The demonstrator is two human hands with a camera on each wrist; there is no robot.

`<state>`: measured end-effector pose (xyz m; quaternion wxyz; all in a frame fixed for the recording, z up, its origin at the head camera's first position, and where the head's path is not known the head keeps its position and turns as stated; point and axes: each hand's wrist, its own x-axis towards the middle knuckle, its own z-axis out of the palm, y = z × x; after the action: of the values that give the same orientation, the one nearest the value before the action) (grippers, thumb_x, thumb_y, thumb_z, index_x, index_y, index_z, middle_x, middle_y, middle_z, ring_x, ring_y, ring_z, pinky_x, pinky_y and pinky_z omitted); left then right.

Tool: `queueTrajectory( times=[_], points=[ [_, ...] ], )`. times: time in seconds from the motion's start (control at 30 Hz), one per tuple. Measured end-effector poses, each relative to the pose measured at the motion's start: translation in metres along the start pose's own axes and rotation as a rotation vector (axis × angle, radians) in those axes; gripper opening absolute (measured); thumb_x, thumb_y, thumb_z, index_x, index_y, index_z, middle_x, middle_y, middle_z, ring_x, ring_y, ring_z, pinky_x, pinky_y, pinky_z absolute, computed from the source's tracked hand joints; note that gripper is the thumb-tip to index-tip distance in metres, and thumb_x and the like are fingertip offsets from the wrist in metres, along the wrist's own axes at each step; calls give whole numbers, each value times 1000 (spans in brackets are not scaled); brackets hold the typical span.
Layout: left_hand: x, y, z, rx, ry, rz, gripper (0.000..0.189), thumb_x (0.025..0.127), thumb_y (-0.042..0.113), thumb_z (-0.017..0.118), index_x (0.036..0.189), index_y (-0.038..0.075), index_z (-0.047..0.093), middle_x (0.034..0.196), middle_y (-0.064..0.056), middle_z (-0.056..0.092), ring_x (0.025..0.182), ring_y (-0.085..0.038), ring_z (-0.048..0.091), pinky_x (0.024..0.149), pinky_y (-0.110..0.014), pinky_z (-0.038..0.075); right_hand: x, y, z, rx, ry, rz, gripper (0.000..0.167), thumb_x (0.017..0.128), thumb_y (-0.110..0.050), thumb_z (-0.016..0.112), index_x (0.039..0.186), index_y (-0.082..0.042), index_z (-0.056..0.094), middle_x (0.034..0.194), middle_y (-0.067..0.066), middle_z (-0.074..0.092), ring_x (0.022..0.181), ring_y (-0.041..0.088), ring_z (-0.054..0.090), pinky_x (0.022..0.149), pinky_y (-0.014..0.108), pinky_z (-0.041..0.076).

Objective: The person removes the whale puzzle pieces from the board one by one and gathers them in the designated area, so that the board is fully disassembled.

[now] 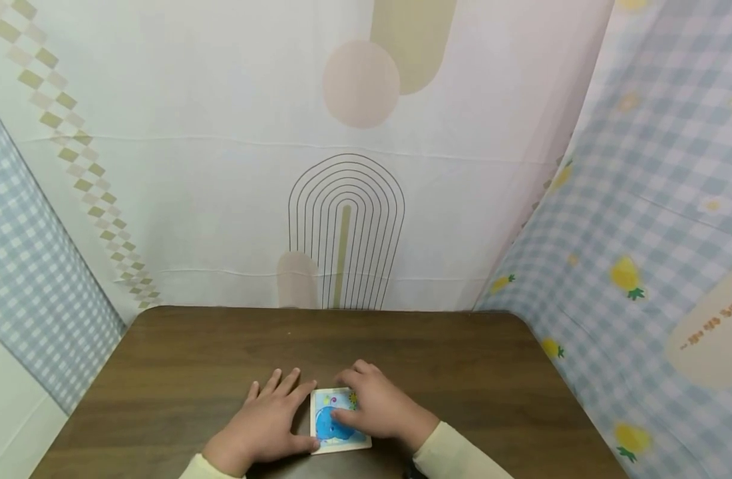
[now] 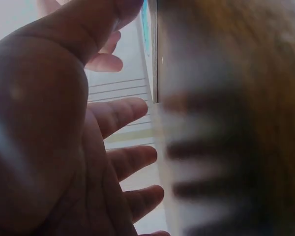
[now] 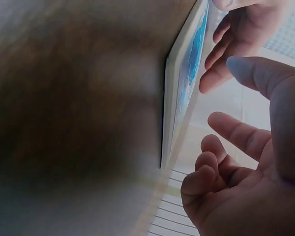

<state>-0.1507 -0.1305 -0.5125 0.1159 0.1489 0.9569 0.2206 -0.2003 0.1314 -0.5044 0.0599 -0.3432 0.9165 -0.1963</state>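
A thin, nearly square picture board (image 1: 333, 432) with a pale border and a blue cartoon figure lies flat near the table's front edge. On its left, my left hand (image 1: 267, 422) has spread fingers; the thumb tip is right at the lower left corner and the index fingertip close to the upper left one. Over the board's right part is my right hand (image 1: 378, 406), covering some of the picture. The right wrist view shows a gap between this hand's thumb and fingers and the board (image 3: 189, 69), with some fingers loosely bent.
The dark wooden table (image 1: 222, 352) has rounded far corners. Behind it hangs a white patterned cloth (image 1: 222, 199). Blue checked cloths stand at both sides, the right one (image 1: 581, 266) with yellow pineapples. A small dark object (image 1: 410, 472) shows beneath the right sleeve.
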Motion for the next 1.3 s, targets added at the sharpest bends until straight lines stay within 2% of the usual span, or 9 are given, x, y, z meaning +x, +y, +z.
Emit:
queueTrajectory(
  times=[0.13,0.43,0.63,0.93,1.1,1.3],
  points=[
    [0,-2,0,-19,-8,-14,105,83,77,87,170,27,53,182,-19,38,169,-57,28,123,-91,20,5,-1,2,11,-3,16,45,100,-49,83,134,-19,77,119,-3,70,102,5,60,92,29,59],
    [-2,-6,3,-25,-28,2,95,86,79,83,166,36,57,182,-18,37,169,-57,27,121,-92,23,8,-6,3,38,-57,70,46,94,-48,89,130,-22,77,114,-8,70,96,3,57,85,27,56],
    [-3,-8,2,-36,-27,1,90,87,75,84,165,37,59,182,-17,39,169,-56,28,122,-91,23,10,-7,4,50,-90,89,44,95,-47,89,131,-24,77,114,-10,69,96,3,57,84,27,56],
    [-3,-7,-2,-28,-23,-25,102,78,80,89,166,40,56,183,-13,38,169,-59,24,122,-92,20,15,-4,5,39,-107,87,46,95,-49,89,132,-24,76,110,-11,67,93,0,57,85,26,57],
    [-3,-9,-2,-19,-6,-41,102,78,80,89,166,42,56,183,-13,38,169,-61,23,121,-94,18,19,-3,5,11,-119,73,45,95,-49,88,130,-24,77,108,-12,66,92,0,56,84,25,56],
    [-2,-10,-5,-36,-17,-56,101,79,78,90,167,43,55,184,-13,35,169,-61,21,120,-95,16,24,-7,2,-9,-139,70,43,95,-50,89,127,-23,78,106,-12,65,90,0,56,83,24,55]
  ],
)
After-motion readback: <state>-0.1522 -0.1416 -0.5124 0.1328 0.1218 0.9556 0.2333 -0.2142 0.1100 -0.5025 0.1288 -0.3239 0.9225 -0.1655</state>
